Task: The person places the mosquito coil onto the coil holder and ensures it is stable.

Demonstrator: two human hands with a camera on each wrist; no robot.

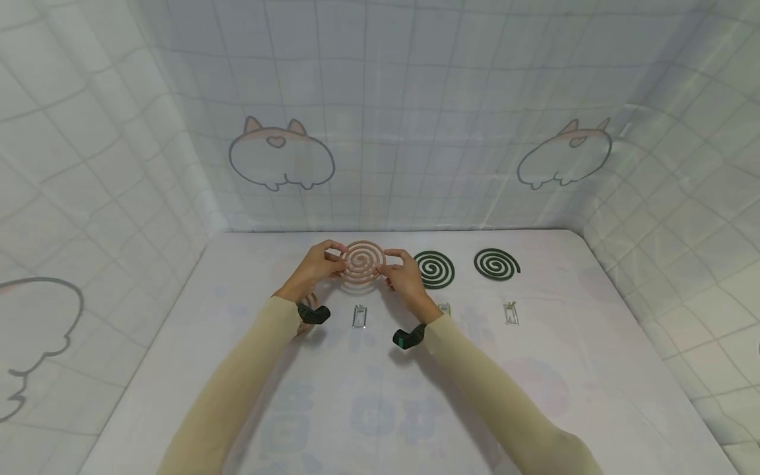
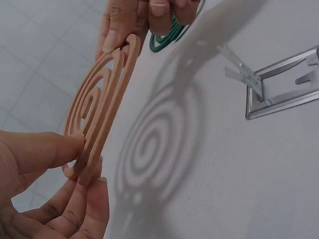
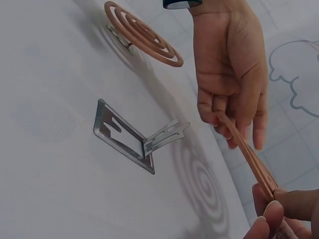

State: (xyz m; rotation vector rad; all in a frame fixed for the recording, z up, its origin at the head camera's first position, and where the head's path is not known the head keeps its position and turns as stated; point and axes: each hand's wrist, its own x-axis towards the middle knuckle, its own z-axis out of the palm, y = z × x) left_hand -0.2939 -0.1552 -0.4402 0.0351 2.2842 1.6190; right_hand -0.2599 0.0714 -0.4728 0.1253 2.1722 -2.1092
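Observation:
A brown spiral mosquito coil [image 1: 359,260] is held up above the table by both hands, one at each side. My left hand [image 1: 316,266] pinches its left edge between thumb and fingers. My right hand [image 1: 406,277] pinches the opposite edge, as the left wrist view also shows. Its spiral shadow falls on the white surface. Just below lies a metal coil stand [image 3: 124,137], a flat rectangular frame with a forked tab bent upward. A second brown coil [image 3: 144,35] sits raised on another stand, partly hidden by my left wrist in the head view.
Two dark green coils lie at the right, one [image 1: 433,269] beside my right hand and one [image 1: 495,264] farther out. Nearer me are two more metal stands, one [image 1: 444,308] partly covered by my right wrist, one [image 1: 510,313] farther right. Tile-patterned walls [image 1: 380,132] enclose the table.

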